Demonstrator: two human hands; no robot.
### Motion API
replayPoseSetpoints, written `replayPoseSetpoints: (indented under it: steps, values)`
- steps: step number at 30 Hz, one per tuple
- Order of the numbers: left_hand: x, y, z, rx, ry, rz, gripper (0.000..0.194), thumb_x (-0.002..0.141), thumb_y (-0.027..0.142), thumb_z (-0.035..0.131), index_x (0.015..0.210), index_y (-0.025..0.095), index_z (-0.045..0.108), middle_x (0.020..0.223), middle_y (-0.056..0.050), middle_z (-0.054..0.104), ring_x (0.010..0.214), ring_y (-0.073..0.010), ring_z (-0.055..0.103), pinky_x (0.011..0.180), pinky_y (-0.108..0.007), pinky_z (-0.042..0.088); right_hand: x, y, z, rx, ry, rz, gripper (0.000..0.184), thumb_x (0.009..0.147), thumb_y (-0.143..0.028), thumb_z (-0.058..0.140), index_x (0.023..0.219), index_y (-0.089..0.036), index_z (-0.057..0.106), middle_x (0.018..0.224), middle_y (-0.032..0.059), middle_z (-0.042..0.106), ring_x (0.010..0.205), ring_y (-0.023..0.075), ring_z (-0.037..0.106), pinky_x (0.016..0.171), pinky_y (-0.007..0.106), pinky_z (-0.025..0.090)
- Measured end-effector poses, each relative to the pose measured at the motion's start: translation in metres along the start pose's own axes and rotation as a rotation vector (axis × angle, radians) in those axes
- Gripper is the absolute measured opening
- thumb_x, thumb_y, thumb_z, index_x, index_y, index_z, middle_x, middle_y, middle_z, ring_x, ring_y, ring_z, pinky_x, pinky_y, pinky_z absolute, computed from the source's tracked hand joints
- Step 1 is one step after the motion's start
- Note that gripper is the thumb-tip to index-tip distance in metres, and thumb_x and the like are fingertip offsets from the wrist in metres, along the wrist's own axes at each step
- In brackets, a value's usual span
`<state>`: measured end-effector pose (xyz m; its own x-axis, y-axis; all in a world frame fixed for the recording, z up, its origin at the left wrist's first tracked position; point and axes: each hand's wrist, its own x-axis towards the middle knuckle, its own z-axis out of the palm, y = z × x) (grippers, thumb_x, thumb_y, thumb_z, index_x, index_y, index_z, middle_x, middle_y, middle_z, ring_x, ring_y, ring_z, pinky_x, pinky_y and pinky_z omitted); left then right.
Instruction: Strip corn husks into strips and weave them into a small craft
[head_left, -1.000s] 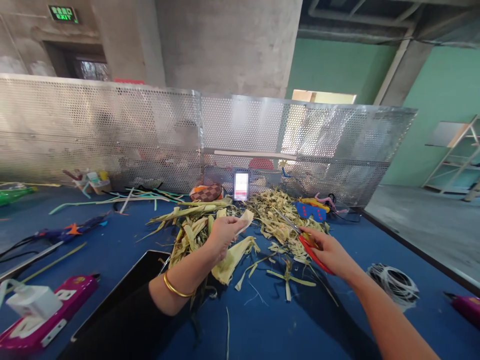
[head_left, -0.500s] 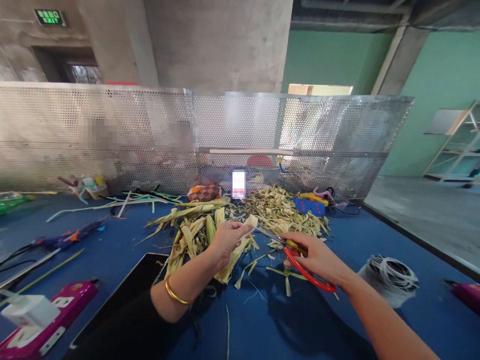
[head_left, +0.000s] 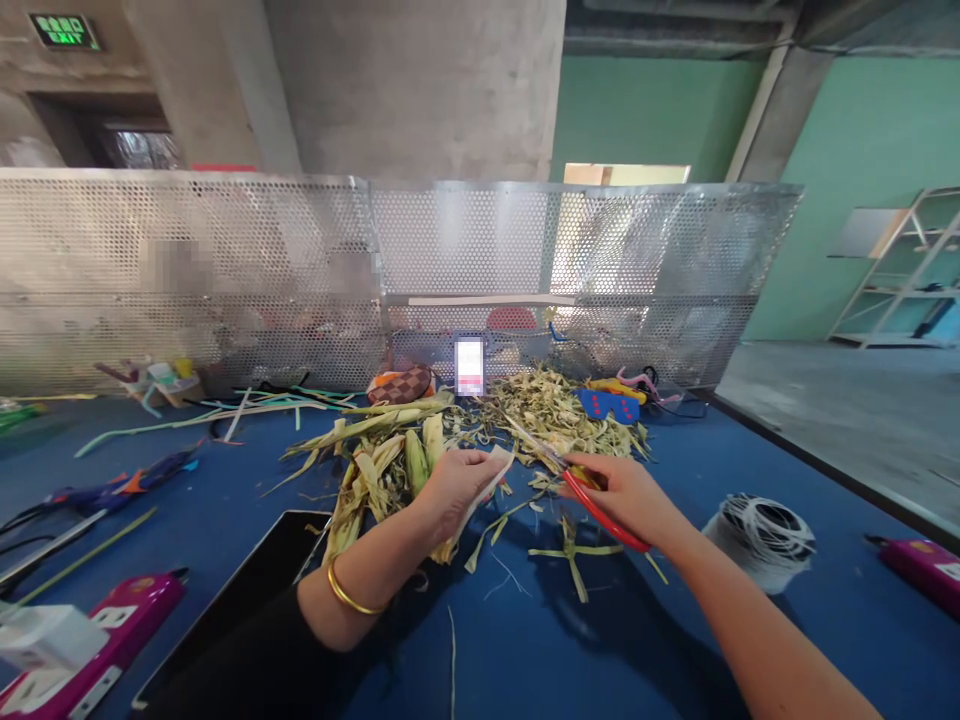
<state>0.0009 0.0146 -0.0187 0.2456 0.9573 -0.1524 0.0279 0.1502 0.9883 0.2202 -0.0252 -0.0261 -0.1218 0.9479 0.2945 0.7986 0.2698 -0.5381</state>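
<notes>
My left hand (head_left: 459, 488) pinches a pale strip of corn husk (head_left: 504, 460), its free end pointing right. In my right hand (head_left: 619, 492) is a pair of scissors (head_left: 600, 508) with red handles; the blades point up and left, a little apart from the strip. Under and behind my left hand lies a heap of corn husks (head_left: 375, 470), some green, some dry. Beyond the scissors spreads a pile of small husk scraps (head_left: 551, 410). A cross-shaped piece of husk strips (head_left: 570, 552) lies on the blue table below my right hand.
A spool of white cord (head_left: 765, 540) stands at the right. On the left are a black tray (head_left: 247, 590), a glue gun (head_left: 124, 485) and a purple power strip (head_left: 112, 640). A lit phone (head_left: 470, 365) stands before the perforated metal screen (head_left: 480, 240).
The view has shifted slightly right. The scissors have moved away from the husk strip, and their blades now point more upward. My left hand still pinches the strip, now turned more edge-on.
</notes>
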Motion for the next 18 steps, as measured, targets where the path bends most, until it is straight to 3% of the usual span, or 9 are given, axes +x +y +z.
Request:
replayPoseSetpoints:
  steps: [3, 5, 11, 13, 15, 16, 18]
  values:
    - [-0.003, 0.006, -0.002, -0.074, -0.026, -0.087, 0.017, 0.06, 0.029, 0.074, 0.064, 0.014, 0.066, 0.057, -0.001, 0.062, 0.047, -0.0087, 0.051, 0.047, -0.019, 0.038, 0.004, 0.015, -0.001, -0.415, 0.092, 0.089, 0.036, 0.08, -0.036, 0.054, 0.113, -0.026, 0.064, 0.102, 0.0071, 0.069, 0.084, 0.0239, 0.065, 0.067, 0.03, 0.046]
    - [-0.008, 0.013, -0.003, -0.102, -0.056, -0.099, 0.017, 0.059, 0.026, 0.073, 0.071, 0.014, 0.068, 0.066, -0.005, 0.068, 0.054, -0.0114, 0.058, 0.052, -0.02, 0.043, 0.005, 0.026, 0.001, -0.593, 0.079, 0.117, 0.036, 0.081, -0.033, 0.052, 0.115, -0.027, 0.062, 0.106, 0.009, 0.067, 0.081, 0.024, 0.065, 0.063, 0.029, 0.045]
    - [-0.024, 0.029, 0.0, -0.159, -0.034, -0.033, 0.017, 0.064, 0.025, 0.072, 0.074, 0.014, 0.065, 0.079, -0.009, 0.072, 0.064, -0.0159, 0.065, 0.062, -0.026, 0.05, 0.008, 0.038, 0.005, -0.603, 0.009, 0.059, 0.032, 0.079, -0.027, 0.055, 0.109, -0.023, 0.064, 0.097, 0.0093, 0.067, 0.086, 0.0224, 0.063, 0.071, 0.028, 0.044]
    - [-0.029, 0.03, 0.005, -0.198, -0.016, -0.007, 0.016, 0.067, 0.025, 0.071, 0.074, 0.014, 0.063, 0.082, -0.01, 0.072, 0.065, -0.0164, 0.066, 0.064, -0.027, 0.051, 0.007, 0.026, 0.004, -0.492, 0.079, 0.048, 0.029, 0.08, -0.03, 0.054, 0.105, -0.021, 0.064, 0.099, 0.0101, 0.067, 0.089, 0.0234, 0.062, 0.075, 0.03, 0.044]
    - [-0.032, 0.027, 0.012, -0.238, 0.009, 0.019, 0.012, 0.07, 0.023, 0.068, 0.075, 0.014, 0.061, 0.082, -0.01, 0.072, 0.066, -0.0161, 0.066, 0.065, -0.027, 0.052, 0.003, 0.005, 0.006, -0.15, 0.16, 0.045, 0.033, 0.081, -0.043, 0.051, 0.101, -0.019, 0.064, 0.1, 0.0096, 0.067, 0.088, 0.0236, 0.062, 0.075, 0.033, 0.046]
    - [-0.033, 0.025, 0.015, -0.254, 0.02, 0.034, 0.011, 0.072, 0.022, 0.066, 0.076, 0.014, 0.061, 0.082, -0.009, 0.072, 0.067, -0.016, 0.066, 0.066, -0.027, 0.052, 0.0, -0.008, 0.009, 0.109, 0.143, 0.058, 0.036, 0.082, -0.048, 0.048, 0.096, -0.019, 0.064, 0.092, 0.0078, 0.069, 0.082, 0.0224, 0.063, 0.071, 0.032, 0.047]
    - [-0.034, 0.019, 0.02, -0.274, 0.047, 0.062, 0.009, 0.072, 0.019, 0.065, 0.078, 0.014, 0.06, 0.081, -0.009, 0.071, 0.068, -0.0163, 0.067, 0.068, -0.027, 0.053, -0.006, -0.032, 0.018, 0.511, -0.018, 0.059, 0.041, 0.081, -0.054, 0.045, 0.085, -0.017, 0.062, 0.079, 0.0057, 0.068, 0.075, 0.0205, 0.063, 0.066, 0.03, 0.048]
